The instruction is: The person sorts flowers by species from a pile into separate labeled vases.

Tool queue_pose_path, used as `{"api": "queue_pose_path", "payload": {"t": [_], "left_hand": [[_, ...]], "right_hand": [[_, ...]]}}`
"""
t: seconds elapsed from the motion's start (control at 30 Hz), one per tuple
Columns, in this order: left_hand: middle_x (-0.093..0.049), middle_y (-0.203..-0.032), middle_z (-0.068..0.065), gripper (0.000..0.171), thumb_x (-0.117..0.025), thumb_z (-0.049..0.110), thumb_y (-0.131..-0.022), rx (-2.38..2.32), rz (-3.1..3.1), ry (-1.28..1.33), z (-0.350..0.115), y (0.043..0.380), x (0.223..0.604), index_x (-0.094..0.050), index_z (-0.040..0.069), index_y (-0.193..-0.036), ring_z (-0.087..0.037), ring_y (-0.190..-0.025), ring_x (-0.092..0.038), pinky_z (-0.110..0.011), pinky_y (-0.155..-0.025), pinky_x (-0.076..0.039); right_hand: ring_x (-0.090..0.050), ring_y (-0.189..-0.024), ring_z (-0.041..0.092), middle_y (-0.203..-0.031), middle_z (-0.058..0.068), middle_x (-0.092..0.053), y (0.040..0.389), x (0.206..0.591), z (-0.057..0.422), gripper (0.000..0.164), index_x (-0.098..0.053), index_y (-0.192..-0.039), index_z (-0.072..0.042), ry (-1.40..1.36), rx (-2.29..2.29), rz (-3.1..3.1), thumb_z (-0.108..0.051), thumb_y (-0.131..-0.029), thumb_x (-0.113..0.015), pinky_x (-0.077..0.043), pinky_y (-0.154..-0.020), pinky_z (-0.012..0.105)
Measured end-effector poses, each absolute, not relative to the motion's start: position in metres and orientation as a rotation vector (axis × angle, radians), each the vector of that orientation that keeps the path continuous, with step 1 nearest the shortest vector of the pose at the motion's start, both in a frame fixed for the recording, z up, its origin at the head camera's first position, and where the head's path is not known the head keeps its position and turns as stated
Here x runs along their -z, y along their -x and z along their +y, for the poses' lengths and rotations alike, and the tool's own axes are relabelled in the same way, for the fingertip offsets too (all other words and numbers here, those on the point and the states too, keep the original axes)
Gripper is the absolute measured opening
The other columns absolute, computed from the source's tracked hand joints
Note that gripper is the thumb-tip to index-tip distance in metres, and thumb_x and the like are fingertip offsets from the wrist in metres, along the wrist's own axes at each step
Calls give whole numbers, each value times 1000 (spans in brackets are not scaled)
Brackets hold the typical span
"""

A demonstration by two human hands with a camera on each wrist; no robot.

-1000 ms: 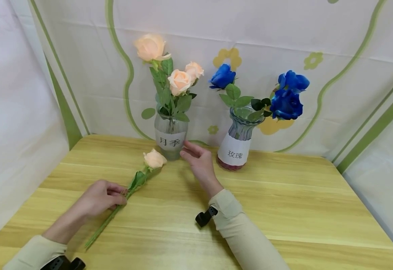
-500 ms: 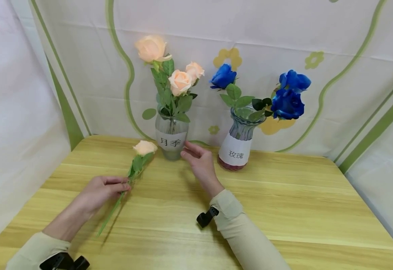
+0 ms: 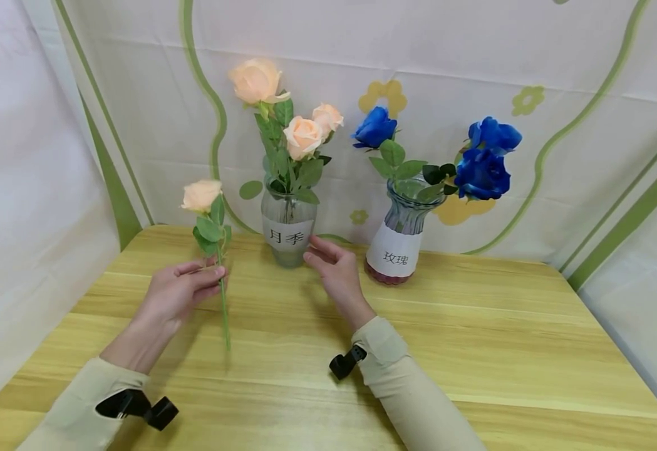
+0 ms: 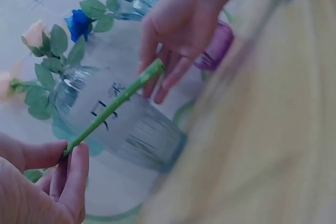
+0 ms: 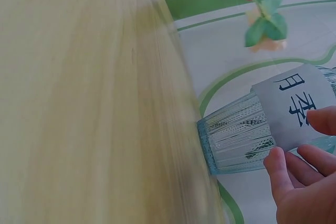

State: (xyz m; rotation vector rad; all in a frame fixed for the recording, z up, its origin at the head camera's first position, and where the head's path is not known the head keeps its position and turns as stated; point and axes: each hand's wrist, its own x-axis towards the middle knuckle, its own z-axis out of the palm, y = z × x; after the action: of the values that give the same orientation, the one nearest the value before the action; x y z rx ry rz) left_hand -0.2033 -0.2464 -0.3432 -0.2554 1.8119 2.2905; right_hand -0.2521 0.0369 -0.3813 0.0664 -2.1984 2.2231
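Note:
My left hand point(image 3: 178, 291) pinches the green stem of a peach rose point(image 3: 201, 196) between thumb and fingers, holding it upright above the table. In the left wrist view the cut end of the stem point(image 4: 118, 100) points up toward the other hand. My right hand point(image 3: 339, 275) is at the right side of a clear glass vase point(image 3: 289, 254), fingers extended and loosely bent near its white label point(image 5: 294, 108). Whether the fingertips touch the glass is hard to tell. Several peach roses point(image 3: 304, 138) with green leaves stand in this vase.
Right of it, a ribbed glass vase point(image 3: 394, 250) with a white label and a reddish base holds blue roses point(image 3: 481, 173). Both vases stand near the back edge of the wooden table point(image 3: 475, 351). A patterned white cloth point(image 3: 446, 44) hangs behind.
The left hand has lifted the peach rose off the table and turned it from slanting to upright, moving its bloom up and left. The right hand stays beside the vase.

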Motion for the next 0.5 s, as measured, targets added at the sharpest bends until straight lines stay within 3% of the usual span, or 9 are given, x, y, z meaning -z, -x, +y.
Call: {"api": "queue_pose_path", "payload": {"t": [0.07, 0.17, 0.37, 0.5], "left_hand": [[-73, -105, 9, 10, -79, 4, -94, -2365, 1774, 256, -242, 207, 335, -81, 14, -96, -7, -91, -78, -20, -83, -63], [-71, -105, 7, 12, -80, 1, -93, -2457, 1734, 281, -235, 214, 323, -82, 13, -89, -7, -88, -77, -20, -81, -63], [-58, -121, 4, 10, -82, -1, -89, -2638, 1660, 369, -223, 233, 303, -78, 7, -94, -9, -86, -75, -21, -80, -63], [-64, -111, 2, 15, -81, -3, -90, -2759, 1582, 417, -214, 244, 294, -73, 4, -101, -12, -83, -73, -21, -79, -63]], "right_hand": [[-67, -133, 26, -146, 9, -67, 252, 382, 37, 43, -67, -143, -9, -66, -2220, -2199, -10, -101, -73, -56, -110, 38], [-67, -132, 26, -145, 9, -68, 253, 382, 37, 43, -68, -143, -9, -60, -2215, -2202, -10, -100, -73, -55, -111, 39], [-68, -132, 25, -144, 9, -69, 254, 382, 36, 43, -68, -142, -9, -55, -2205, -2206, -11, -100, -73, -55, -111, 38], [-68, -132, 26, -143, 9, -69, 254, 383, 36, 42, -68, -142, -9, -56, -2197, -2209, -10, -100, -74, -55, -112, 39]]}}
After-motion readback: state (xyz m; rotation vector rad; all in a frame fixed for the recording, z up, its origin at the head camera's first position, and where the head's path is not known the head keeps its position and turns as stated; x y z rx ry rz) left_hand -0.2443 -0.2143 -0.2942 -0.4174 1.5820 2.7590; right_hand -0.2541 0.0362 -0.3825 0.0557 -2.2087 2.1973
